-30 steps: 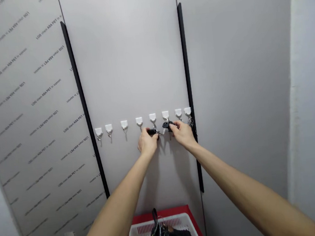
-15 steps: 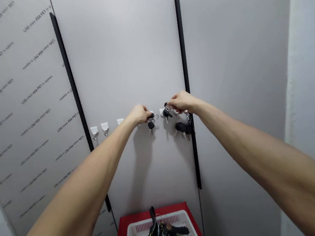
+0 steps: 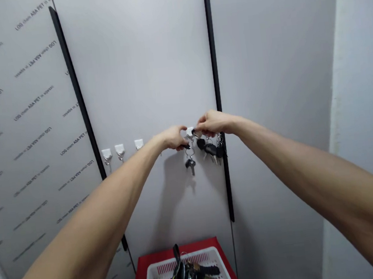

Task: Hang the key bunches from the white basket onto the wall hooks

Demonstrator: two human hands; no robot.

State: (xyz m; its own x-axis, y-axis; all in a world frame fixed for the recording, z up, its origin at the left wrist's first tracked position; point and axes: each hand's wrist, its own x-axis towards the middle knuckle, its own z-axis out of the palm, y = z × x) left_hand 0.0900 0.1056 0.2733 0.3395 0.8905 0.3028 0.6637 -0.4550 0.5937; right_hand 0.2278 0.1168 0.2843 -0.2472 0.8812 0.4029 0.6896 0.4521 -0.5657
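Both my arms reach up to a row of small white hooks [image 3: 120,149] stuck on a grey cabinet door [image 3: 142,73]. My left hand [image 3: 173,137] is closed in a pinch at a hook, with a black-headed key [image 3: 190,162] dangling on its ring just below the fingers. My right hand [image 3: 213,123] is closed over the neighbouring hook [image 3: 190,132], its fingers pinching a key ring. Several black keys [image 3: 211,149] hang from the hooks under that hand, beside the black door handle strip [image 3: 218,105].
A white slotted basket [image 3: 187,274] with a heap of keys and straps sits on a red surface [image 3: 143,268] below. A panel with printed protective film [image 3: 22,130] stands at the left, a white wall [image 3: 361,94] at the right.
My hands have drawn closer together at the hooks. The key under my left hand has dropped lower and hangs on its ring; the key in my right hand now hangs below its hook.
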